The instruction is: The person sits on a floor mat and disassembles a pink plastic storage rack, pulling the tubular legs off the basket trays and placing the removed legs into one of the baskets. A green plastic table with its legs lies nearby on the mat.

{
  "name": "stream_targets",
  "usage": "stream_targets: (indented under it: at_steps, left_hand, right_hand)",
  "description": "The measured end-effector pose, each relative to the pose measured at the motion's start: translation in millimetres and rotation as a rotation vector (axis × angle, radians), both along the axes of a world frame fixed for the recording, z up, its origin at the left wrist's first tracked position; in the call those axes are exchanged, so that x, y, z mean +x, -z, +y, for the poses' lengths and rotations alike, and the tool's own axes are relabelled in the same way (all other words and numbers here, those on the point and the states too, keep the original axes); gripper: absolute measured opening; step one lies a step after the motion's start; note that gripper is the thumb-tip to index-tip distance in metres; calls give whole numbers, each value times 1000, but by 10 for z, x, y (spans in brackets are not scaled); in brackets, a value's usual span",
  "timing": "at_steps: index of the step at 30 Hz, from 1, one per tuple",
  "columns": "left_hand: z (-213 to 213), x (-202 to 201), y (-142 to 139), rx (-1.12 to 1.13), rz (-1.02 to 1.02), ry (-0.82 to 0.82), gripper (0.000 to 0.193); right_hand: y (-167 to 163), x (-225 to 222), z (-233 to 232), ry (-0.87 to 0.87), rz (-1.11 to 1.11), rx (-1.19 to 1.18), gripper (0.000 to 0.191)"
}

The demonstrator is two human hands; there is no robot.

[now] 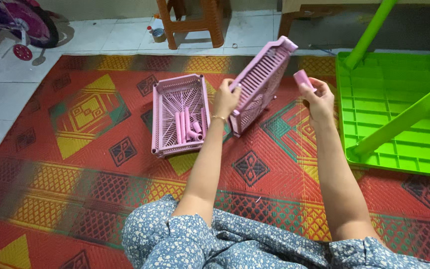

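Left hand (225, 98) grips edge of tilted pink slatted plastic tray (260, 82), propped on red patterned woven mat (75, 164). Right hand (318, 102), at 3 o'clock from tray, pinches short pink plastic tube (303, 78). Second pink plastic basket (177, 114) holding more tubes lies at 9 o'clock; upturned green plastic table (399, 109) far right.

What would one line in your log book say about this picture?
left hand: holds tilted pink tray | right hand: holds pink tube | second pink tray: flat on mat, tubes inside

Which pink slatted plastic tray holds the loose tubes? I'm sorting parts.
The pink slatted plastic tray lying flat on the mat, with pink tubes inside; the other tray is tilted and empty.
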State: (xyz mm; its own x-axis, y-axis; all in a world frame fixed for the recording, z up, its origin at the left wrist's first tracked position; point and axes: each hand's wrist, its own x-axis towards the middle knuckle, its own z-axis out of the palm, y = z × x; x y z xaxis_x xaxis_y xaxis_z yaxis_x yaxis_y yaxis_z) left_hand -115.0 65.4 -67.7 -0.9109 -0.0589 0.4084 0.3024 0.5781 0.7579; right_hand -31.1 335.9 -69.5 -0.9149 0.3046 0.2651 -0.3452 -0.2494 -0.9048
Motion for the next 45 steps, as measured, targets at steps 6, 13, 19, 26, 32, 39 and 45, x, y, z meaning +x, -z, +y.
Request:
stream_targets:
  at_steps: [6, 13, 19, 26, 32, 39, 45]
  left_hand:
    - [774, 264, 336, 161, 31, 287, 45]
    - [1130, 425, 716, 179, 139, 500, 27]
    - [1104, 416, 648, 594, -84, 520, 47]
    - [1068, 278, 620, 942, -308, 620, 38]
    - [161, -184, 406, 624, 127, 241, 31]
    - [-1394, -158, 421, -128, -162, -223, 42]
    - [-1541, 183, 809, -166, -184, -295, 37]
  right_hand:
    - [-124, -16, -208, -214, -111, -322, 27]
    - [154, -44, -162, -145, -153, -193, 28]
    - [386, -39, -80, -114, -99, 52, 25]
    - [344, -7, -15, -192, -150, 131, 37]
    - [472, -72, 64, -47, -334, 167, 28]
    - [598, -98, 245, 130, -288, 647, 41]
    - [705, 8, 640, 173, -573, 623, 45]
